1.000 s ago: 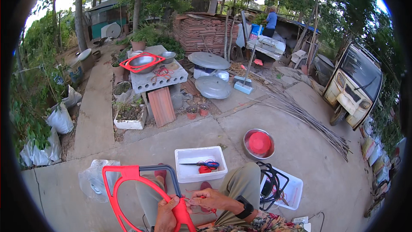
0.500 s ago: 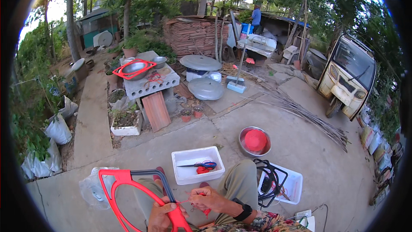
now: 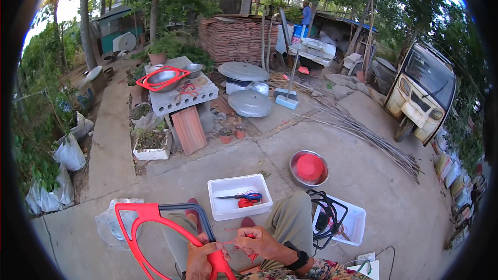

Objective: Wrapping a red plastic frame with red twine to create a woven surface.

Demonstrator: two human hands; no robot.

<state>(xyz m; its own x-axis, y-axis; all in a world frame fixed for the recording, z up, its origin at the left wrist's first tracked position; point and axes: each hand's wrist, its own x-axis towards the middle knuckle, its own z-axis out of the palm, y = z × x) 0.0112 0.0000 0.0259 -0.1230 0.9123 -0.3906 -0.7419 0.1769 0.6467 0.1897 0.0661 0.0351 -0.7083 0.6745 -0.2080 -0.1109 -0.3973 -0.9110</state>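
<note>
My left hand (image 3: 198,260) is closed around a curved frame (image 3: 136,210), mostly red with one bare dark grey tube (image 3: 205,223). My right hand (image 3: 259,242) pinches red cord (image 3: 252,255), and loose loops of it hang below the fingers. A short length of cord runs between the two hands, close to the lower end of the grey tube. Beyond my knees, a white foam box (image 3: 218,208) holds dark-bladed scissors (image 3: 236,196) with blue handles and a ball of red cord (image 3: 245,203).
By my right knee, bare black frames (image 3: 332,218) lean over a white bin (image 3: 358,223). A metal basin (image 3: 309,182) with a red bowl-like thing (image 3: 309,167) stands past it. Clear plastic (image 3: 106,225) lies left. Farther off are a concrete slab (image 3: 207,93), sticks (image 3: 373,142) and a three-wheeled vehicle (image 3: 423,93).
The upper part of the red frame has shifted slightly left. My left hand has turned a little on it, and my right hand has moved slightly right with the cord.
</note>
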